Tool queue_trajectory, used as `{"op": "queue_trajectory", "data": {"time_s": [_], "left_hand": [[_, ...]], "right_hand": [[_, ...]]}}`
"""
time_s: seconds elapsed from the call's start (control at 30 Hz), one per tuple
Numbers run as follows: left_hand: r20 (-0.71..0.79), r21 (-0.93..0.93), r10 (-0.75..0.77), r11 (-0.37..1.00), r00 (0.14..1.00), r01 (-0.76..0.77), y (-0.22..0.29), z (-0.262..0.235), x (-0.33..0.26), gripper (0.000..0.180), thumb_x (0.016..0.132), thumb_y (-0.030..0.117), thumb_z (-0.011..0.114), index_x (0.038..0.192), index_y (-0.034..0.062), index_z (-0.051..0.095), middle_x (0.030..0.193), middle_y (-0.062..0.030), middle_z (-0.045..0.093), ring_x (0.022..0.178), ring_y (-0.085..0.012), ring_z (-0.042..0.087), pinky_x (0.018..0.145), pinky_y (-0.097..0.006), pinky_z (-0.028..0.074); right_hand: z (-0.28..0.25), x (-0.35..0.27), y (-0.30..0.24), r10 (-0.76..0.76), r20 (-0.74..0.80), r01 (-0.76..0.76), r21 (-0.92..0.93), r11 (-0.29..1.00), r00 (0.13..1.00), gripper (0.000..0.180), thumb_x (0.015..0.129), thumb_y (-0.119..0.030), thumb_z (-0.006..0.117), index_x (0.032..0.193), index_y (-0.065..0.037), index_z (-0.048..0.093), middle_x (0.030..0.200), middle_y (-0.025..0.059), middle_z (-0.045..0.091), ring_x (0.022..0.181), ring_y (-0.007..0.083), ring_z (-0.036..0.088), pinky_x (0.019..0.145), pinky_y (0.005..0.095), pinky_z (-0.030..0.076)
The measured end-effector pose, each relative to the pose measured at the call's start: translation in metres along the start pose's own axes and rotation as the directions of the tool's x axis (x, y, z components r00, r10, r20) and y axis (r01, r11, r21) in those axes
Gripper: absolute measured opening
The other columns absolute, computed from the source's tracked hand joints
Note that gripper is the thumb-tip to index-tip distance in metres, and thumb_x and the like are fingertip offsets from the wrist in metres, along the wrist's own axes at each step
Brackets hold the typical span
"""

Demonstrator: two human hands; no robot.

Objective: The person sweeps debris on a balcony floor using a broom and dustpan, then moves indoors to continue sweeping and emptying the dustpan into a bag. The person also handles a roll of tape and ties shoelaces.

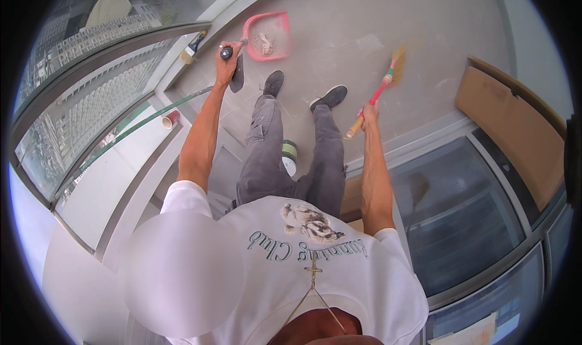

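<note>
Left hand (225,66): I see its fingers curled shut round a black-ended handle, with the pink dustpan (267,58) just ahead; whether the dustpan touches the floor (339,17) or hangs a little above it, I cannot tell
Right hand (368,116): its fingers are closed round the shaft of the red broom (381,91), bristles pointing away and well apart from the dustpan
Crumpled scrap (265,43): pale, lying inside the dustpan; I judge a sharp twist of the left wrist could tip it out
Broom stroke: a hard sweep could, to my mind, flick dust past the dustpan instead of into it
Green-and-white can (290,154): showing between the legs (260,139), partly covered; a careless step back might knock it
Paintbrush (193,48): near the left hand by the window frame, where a swinging handle could catch it
Dark flat shape (237,75): beside the left hand, tool or shadow, I cannot say
Dustpan handle: mostly foreshortened or hidden from me
Pale round blur (182,272): blots out the lower left
</note>
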State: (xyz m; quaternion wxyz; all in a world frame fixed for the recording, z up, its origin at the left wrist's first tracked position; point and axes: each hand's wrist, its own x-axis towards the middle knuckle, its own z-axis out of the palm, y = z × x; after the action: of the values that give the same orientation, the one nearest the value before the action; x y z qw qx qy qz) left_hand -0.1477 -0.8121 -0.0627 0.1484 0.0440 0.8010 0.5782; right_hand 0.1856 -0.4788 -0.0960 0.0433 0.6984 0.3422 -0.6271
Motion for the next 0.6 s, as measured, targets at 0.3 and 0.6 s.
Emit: {"op": "queue_trajectory", "data": {"time_s": [0.3,0.6], "left_hand": [[0.076,-0.002,-0.023,1.0,0.997,0.024,-0.027,-0.041,0.021,0.021,0.091,0.018,0.069,0.084,0.0036,0.056,0.08,-0.0004,0.057,0.075,-0.0093,0.049,0.07,-0.025,0.043],[-0.082,-0.202,-0.103,0.976,0.991,0.084,-0.038,-0.062,0.035,0.022,0.092,0.021,0.068,0.084,0.0056,0.055,0.077,0.0014,0.052,0.071,-0.0072,0.046,0.068,-0.023,0.041]], "right_hand": [[0.152,-0.177,0.134,0.099,0.362,-0.084,-0.057,0.995,0.927,0.079,0.085,-0.001,0.056,0.153,-0.022,0.021,0.068,0.0003,0.047,0.048,0.0089,0.046,0.04,0.0253,0.04],[0.149,-0.163,0.072,-0.25,0.127,0.272,-0.205,0.94,0.96,0.075,0.085,-0.006,0.053,0.153,-0.012,0.021,0.077,0.0053,0.053,0.048,0.0124,0.049,0.042,0.0285,0.043]]}}
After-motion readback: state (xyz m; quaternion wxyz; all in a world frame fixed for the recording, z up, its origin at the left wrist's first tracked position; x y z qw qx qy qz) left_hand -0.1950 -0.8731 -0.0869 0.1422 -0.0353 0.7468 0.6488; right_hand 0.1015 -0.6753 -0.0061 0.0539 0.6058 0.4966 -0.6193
